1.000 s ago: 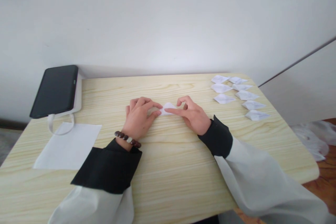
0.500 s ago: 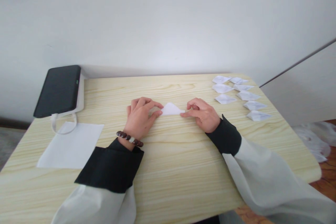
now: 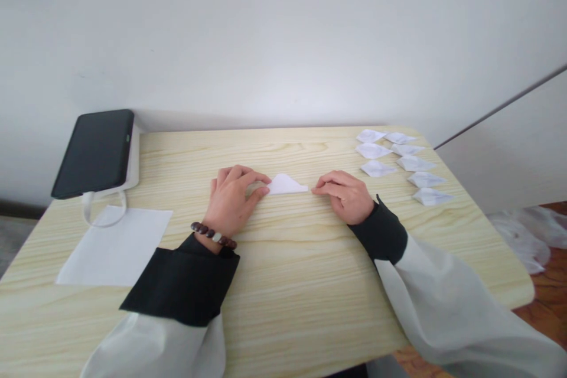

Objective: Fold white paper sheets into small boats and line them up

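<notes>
A small white folded paper [image 3: 286, 185] lies flat on the light wooden table [image 3: 292, 271], pointed at its right end. My left hand [image 3: 233, 199], with a bead bracelet on the wrist, pinches the paper's left end between thumb and forefinger against the table. My right hand [image 3: 348, 194] rests on the table just right of the paper's tip. Its fingers are curled together, the forefinger points at the tip, and nothing is in it.
Several small folded white paper pieces [image 3: 402, 164] lie in two rows at the table's back right corner. A flat white sheet [image 3: 116, 247] sits at the front left. A dark tablet [image 3: 94, 152] on a white stand with a strap leans at the back left.
My right hand has slid rightwards along the folded paper and off its tip. The paper now lies uncovered and flat. My left hand has stayed at the left end.
</notes>
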Demonstrator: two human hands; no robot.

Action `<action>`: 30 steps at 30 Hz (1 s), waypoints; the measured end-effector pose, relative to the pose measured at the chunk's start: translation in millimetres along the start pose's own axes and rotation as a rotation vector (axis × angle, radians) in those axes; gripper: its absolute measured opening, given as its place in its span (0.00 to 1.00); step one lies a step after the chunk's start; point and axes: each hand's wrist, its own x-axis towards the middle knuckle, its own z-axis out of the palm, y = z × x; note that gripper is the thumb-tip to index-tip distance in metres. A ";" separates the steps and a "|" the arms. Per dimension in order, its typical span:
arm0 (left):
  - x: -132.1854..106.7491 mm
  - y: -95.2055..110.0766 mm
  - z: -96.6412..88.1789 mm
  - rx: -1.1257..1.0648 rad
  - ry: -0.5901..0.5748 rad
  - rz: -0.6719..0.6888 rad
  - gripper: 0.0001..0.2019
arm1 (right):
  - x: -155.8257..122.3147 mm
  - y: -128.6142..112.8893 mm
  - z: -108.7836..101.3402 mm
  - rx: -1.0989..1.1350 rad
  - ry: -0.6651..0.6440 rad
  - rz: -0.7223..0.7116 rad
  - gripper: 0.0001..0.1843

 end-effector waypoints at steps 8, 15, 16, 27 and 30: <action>-1.4 -2.7 4.5 0.013 0.025 0.138 0.11 | 3.1 -7.7 3.7 0.021 -0.020 0.094 0.16; -0.6 -5.1 8.2 0.027 0.082 0.268 0.12 | 17.3 -17.8 12.6 -0.022 -0.101 0.250 0.12; -0.4 -4.6 8.4 0.024 0.081 0.278 0.12 | 20.0 -17.7 14.8 -0.016 -0.123 0.246 0.11; 1.4 -4.2 10.6 0.084 0.105 0.370 0.10 | 25.9 -12.9 20.7 0.095 -0.116 0.238 0.13; 1.6 -4.3 10.0 0.064 0.115 0.374 0.08 | 25.8 -12.9 20.6 0.112 -0.123 0.240 0.13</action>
